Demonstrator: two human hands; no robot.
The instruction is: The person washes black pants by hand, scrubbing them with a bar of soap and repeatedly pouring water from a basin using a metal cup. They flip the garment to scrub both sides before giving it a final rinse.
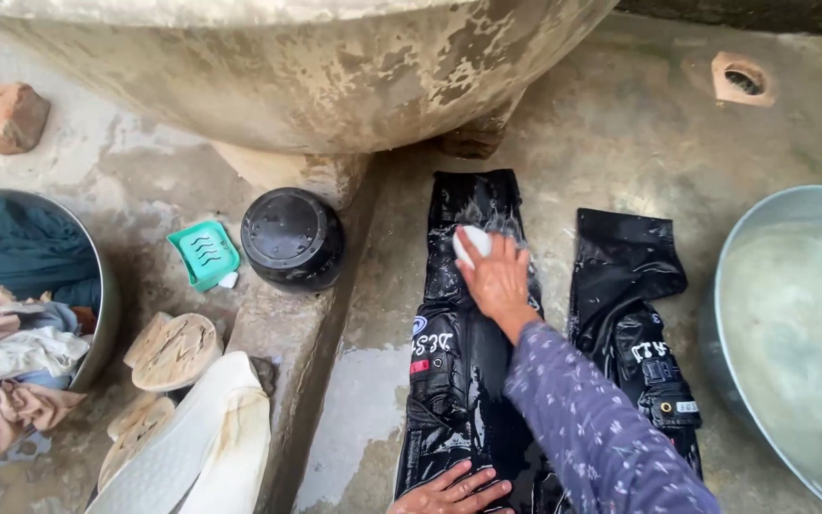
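On the concrete slab [620,143], one pair of wet black trousers [468,381] lies flat, its two legs spread apart and pointing toward the far edge. One leg lies near the slab's left edge; the other lies toward the right, just beside a basin.

Hands: two are in view. The right hand [497,278] rests palm down on the left trouser leg, arm extended forward in a patterned purple sleeve [596,428]. Its fingers are closed around one white soap bar [471,243], pressed against the cloth. The left hand [454,493] lies at the near edge of the picture, fingers spread wide and flat on the trousers, holding nothing.

Item count:
- One large pale tub [316,76] at the far edge, raised on supports.
- Two metal basins: one [792,333] at the slab's right edge, holding cloudy water; one [107,305] on the ground at left, filled with mixed clothes [11,352].
- One round black lid or pot [292,238], on the slab's left rim.
- One green soap dish [204,253], just beside the black item.
- One brick [11,116], near the far left corner.
- One drain opening [742,79], near the slab's far right corner.
- Worn sandals [175,350] on the ground left of the rim; their exact number cannot be told.
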